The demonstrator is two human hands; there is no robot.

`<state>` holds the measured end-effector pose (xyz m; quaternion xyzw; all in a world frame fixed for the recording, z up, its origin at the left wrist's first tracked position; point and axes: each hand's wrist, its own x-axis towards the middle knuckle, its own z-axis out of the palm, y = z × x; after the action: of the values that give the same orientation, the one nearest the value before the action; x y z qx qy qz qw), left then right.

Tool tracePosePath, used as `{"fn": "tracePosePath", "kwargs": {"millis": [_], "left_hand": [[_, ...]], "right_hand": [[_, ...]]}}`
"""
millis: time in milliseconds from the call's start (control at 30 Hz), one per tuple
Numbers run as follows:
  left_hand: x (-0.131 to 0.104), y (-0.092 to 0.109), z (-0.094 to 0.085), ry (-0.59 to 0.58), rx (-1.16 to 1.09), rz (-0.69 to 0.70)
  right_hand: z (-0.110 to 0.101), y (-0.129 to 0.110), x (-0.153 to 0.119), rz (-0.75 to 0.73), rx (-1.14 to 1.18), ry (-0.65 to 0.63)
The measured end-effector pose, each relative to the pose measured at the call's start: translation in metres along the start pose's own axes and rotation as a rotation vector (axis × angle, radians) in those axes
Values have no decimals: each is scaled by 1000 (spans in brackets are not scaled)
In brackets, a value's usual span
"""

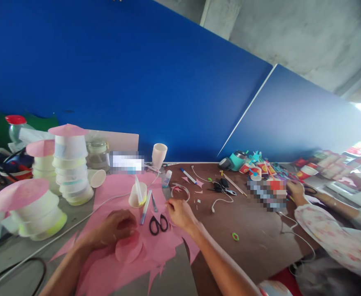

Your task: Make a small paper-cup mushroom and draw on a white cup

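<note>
My left hand (121, 225) curls over a round piece of pink paper (127, 250), its fingers at the top edge of it. My right hand (182, 213) is closed, fingertips together, above the right edge of a pink paper sheet (106, 269); what it holds, if anything, is hidden. Between the hands lie black-handled scissors (158, 225) and a pen-like white and blue stick (145, 207). Just behind them stands a white paper cup (133, 200) with a white stick in it.
Stacked white cups with pink paper tops (73, 174) stand at left. A white cable (96, 205) crosses the sheet. A glass jar (98, 154), a small bottle (167, 179) and a cup (159, 156) line the back. At right another person's hand (296, 190) works among craft items.
</note>
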<state>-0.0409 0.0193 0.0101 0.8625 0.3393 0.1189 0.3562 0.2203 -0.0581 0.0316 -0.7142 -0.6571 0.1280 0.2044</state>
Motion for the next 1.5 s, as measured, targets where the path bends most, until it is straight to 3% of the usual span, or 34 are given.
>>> {"fn": "tracePosePath", "kwargs": {"millis": [100,367,467,700,867,1000,1133,1267,1467,1500], "left_hand": [[0,-2,1,-55,-26,-14],[2,-4,3,-45,-5,-27],[1,-1,2,-43,-5,-32],[2,-7,6,-39,-61,-36],[2,-10,6,-48,-82,-49],[1,-6,4,-31,-117,-68],[0,-6,4,-36,-144,-78],[0,-8,4,-11,-133,-62],[0,0,1,8,-103,-77],[0,1,1,-2,-103,-67]], "right_hand": [[1,2,-2,-16,5,12],[1,10,8,13,-39,85],[-8,27,22,72,-75,154],[-29,75,76,359,-213,266],[-25,97,109,475,-234,232],[-17,111,117,496,-178,220],[-22,115,115,470,-65,285],[-34,103,101,387,130,401],[-24,51,31,214,533,350],[-19,40,17,149,733,309]]}}
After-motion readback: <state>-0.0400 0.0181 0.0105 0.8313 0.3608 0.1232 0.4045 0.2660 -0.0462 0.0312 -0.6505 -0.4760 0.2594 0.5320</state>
